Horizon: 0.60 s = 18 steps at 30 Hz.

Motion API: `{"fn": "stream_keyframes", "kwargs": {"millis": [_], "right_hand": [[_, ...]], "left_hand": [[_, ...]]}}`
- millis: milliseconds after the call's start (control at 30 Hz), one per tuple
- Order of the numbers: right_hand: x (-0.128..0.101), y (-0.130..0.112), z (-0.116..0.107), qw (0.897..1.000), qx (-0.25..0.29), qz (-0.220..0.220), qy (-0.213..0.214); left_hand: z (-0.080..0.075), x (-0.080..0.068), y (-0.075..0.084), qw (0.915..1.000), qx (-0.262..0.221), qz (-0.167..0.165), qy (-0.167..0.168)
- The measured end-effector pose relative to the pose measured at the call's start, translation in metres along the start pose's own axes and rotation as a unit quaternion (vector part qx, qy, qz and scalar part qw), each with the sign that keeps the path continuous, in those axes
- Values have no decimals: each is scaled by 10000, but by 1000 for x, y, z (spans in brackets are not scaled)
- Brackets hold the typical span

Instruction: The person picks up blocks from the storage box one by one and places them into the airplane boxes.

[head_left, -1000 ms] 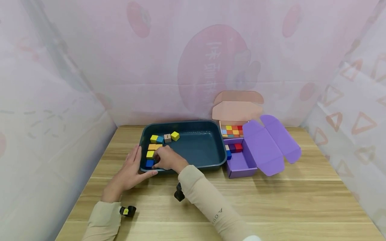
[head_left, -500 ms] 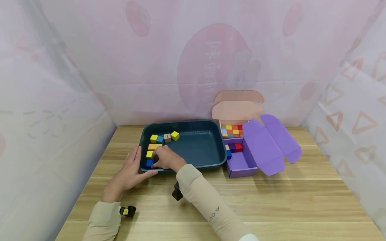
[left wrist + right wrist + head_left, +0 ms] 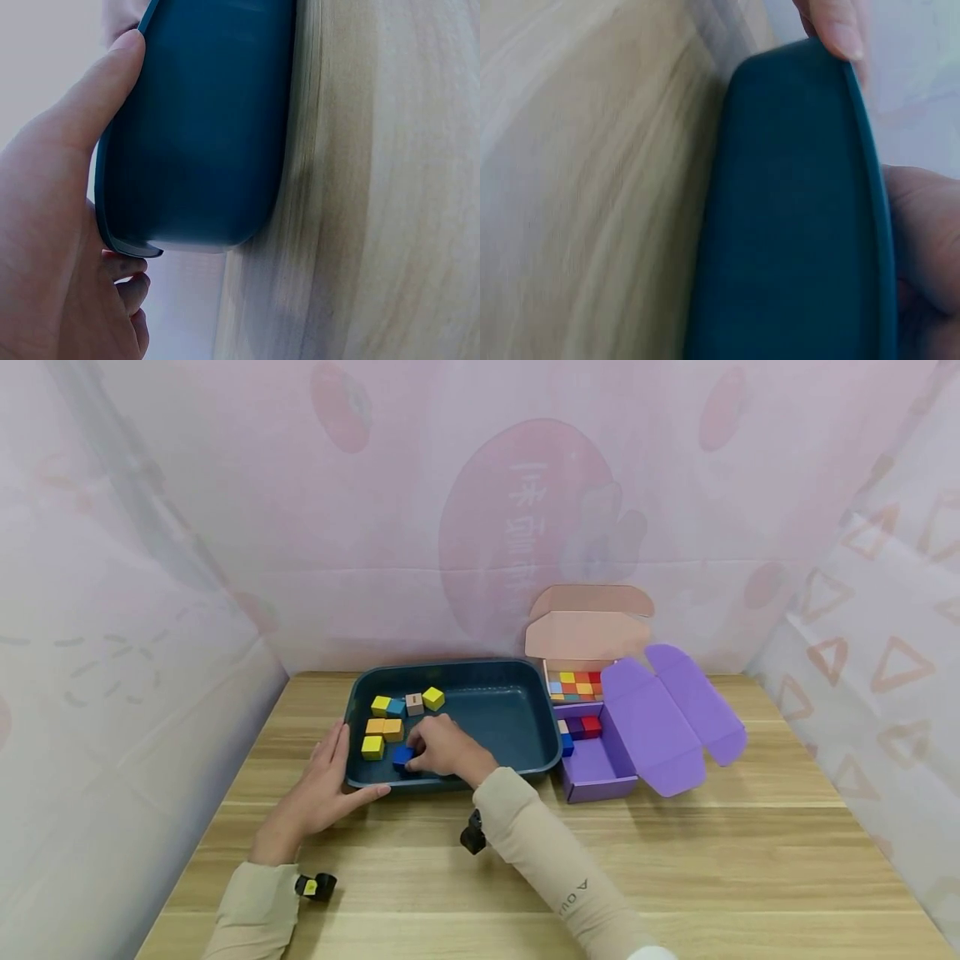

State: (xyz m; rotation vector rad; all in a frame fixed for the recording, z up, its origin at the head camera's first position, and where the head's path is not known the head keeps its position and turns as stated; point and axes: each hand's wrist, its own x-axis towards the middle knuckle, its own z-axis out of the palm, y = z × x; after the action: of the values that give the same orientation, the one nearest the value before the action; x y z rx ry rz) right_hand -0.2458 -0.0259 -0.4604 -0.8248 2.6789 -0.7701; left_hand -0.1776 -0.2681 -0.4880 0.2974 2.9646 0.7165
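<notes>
Dark teal plastic forms the tray (image 3: 517,693) that sits on the wooden table (image 3: 675,860), and both hands work at its near-left corner. The right hand (image 3: 442,750) reaches over the front rim and curls its fingers around a blue cube (image 3: 402,755) that rests on the tray floor close to the front wall. The left hand (image 3: 322,789) lies outside the tray with straight fingers along the left wall and the thumb laid against the front rim, steadying it; the left wrist view shows that thumb flat on the rim and holding nothing.

Just left of the blue cube stands a yellow cube (image 3: 372,747), and behind it 2 orange cubes (image 3: 384,727) lie side by side, touching. Farther back a row holds a yellow cube, a light blue cube (image 3: 396,707), a pale wooden cube (image 3: 414,703) and another yellow cube (image 3: 432,697).

Right of the tray, touching its right wall, stands an open purple box (image 3: 600,768) with its lid flap spread to the right; a few cubes, red, dark purple and blue, lie at its far end. Behind it an open pink box (image 3: 588,635) holds a packed grid of coloured cubes.
</notes>
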Motion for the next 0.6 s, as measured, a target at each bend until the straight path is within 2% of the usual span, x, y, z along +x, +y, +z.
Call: {"fn": "stream_keyframes", "kwargs": {"millis": [200, 467, 600], "right_hand": [[-19, 17, -21, 9991, -53, 313, 282], [-54, 33, -54, 9935, 356, 580, 917], [-68, 41, -66, 9896, 398, 784, 1138]], "left_hand": [[1, 1, -1, 10000, 48, -58, -21], [-1, 2, -3, 10000, 68, -30, -20], [-2, 3, -4, 10000, 64, 17, -32]]}}
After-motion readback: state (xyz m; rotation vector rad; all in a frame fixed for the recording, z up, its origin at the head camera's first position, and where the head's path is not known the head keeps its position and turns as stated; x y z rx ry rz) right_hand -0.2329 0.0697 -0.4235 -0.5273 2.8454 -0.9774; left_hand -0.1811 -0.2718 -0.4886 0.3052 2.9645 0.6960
